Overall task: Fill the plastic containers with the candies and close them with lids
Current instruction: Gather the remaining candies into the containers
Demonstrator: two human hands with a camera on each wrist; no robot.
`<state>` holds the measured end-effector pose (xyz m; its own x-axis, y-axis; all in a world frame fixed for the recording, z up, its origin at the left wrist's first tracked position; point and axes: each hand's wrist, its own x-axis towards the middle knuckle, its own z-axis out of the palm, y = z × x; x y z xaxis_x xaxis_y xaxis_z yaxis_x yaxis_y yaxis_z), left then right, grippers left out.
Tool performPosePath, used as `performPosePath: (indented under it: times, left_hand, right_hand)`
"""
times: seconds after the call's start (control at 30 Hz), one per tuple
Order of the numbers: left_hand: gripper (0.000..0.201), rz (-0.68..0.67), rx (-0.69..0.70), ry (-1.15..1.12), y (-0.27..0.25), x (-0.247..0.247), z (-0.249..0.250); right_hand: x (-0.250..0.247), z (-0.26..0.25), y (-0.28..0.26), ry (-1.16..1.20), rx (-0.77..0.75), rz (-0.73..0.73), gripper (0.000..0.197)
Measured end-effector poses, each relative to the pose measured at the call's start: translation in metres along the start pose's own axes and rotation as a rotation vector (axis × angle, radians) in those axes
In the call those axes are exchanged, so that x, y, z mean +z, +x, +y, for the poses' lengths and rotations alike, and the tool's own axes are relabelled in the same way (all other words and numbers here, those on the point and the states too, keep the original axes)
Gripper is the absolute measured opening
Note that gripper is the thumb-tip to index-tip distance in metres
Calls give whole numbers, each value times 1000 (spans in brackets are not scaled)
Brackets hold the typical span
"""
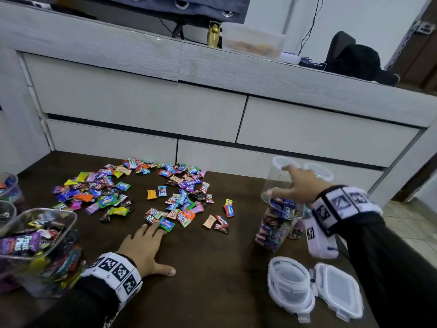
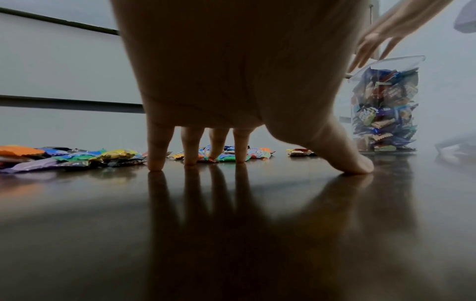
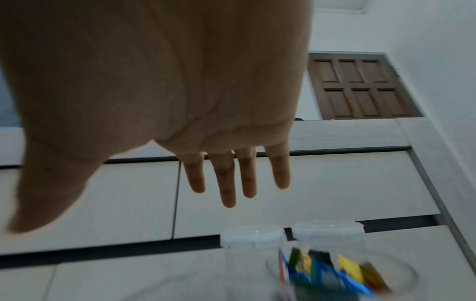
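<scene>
you have a dark brown shiny wooden table [image 1: 212,268]. on it lie lots of small bright wrapped candies [image 1: 179,200], a tall clear plastic jar full of candies [image 1: 279,223], a wide clear tub of candies [image 1: 40,247] and two clear snap lids [image 1: 314,287].

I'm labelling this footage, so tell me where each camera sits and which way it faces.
Head: looks forward and down at the table, both hands showing.
Left wrist: low, along the left hand pressed on the table.
Right wrist: along the open right hand towards drawers.
Shared: the filled candy container shows in all three.
</scene>
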<state>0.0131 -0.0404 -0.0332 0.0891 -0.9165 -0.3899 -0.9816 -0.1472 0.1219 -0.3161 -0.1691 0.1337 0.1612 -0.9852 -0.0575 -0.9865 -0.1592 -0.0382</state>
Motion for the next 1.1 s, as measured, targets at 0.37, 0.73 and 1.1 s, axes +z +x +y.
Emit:
performPosePath:
  times: [0.37,0.73,1.1]
  left_hand:
    - [79,46,5,74,18,-21,2]
    - [86,44,20,128,25,-23,2]
    - [86,69,23,104,20,-20,2]
  right_hand:
    - [-14,18,117,-143,163,-28,73]
    - [-9,25,150,-296,188,-150,76]
    - [-6,19,142,-241,54,-3,58]
